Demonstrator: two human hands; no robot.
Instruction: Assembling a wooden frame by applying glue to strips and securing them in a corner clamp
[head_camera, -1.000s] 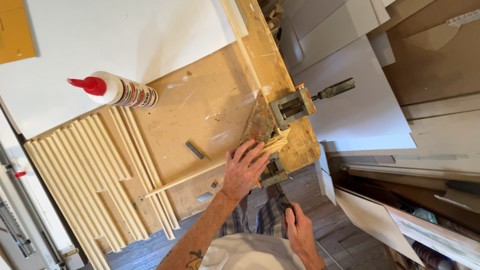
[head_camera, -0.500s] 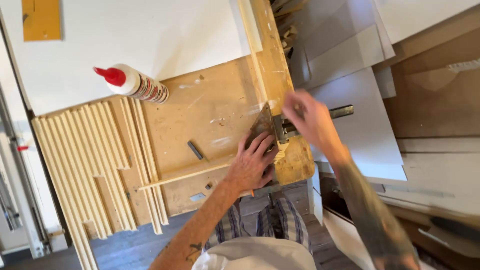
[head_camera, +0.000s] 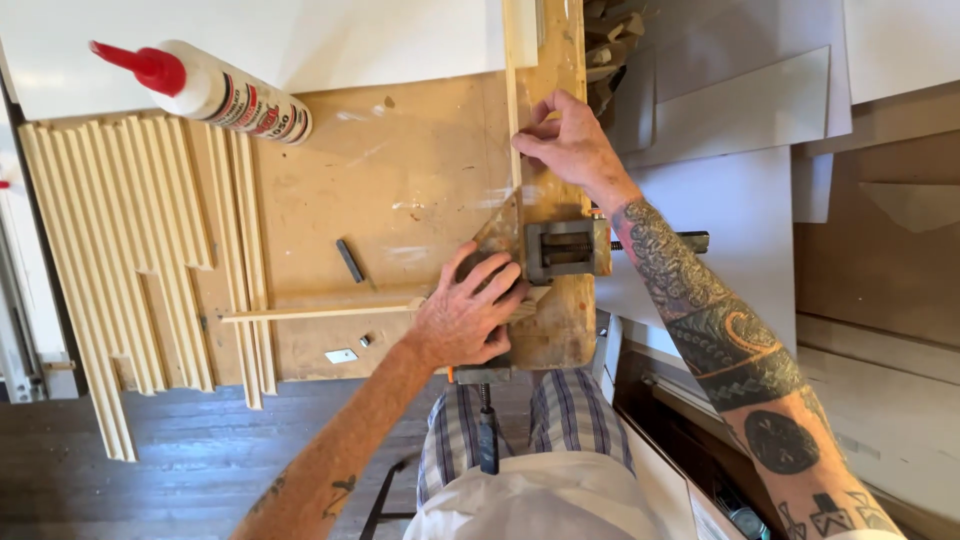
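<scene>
Two hands work at one bench, a plywood-topped one. One glue bottle with a red cap lies on its side at the bench's far left, its nozzle pointing left. One small dark bar lies loose on the plywood, and one small white tag lies near the front edge. A batch of pale wooden strips lies side by side on the left, too closely packed to count exactly, all running front to back. One metal corner clamp sits on a board at the bench's right edge, and one bar clamp hangs below the front edge.

The left hand lies palm down, fingers spread and slightly bent, pressing the right end of one strip just beside the corner clamp; it is flat rather than closed round anything. That strip's long axis runs left to right across the bench, its free end pointing left toward the strip batch.

The right hand reaches in from the right on a tattooed forearm, the wrist bent, thumb and fingertips pinched on a second strip. This one's long axis runs front to back along the board's left edge, its near end pointing down toward the corner clamp, where the two strips meet at about a right angle.
</scene>
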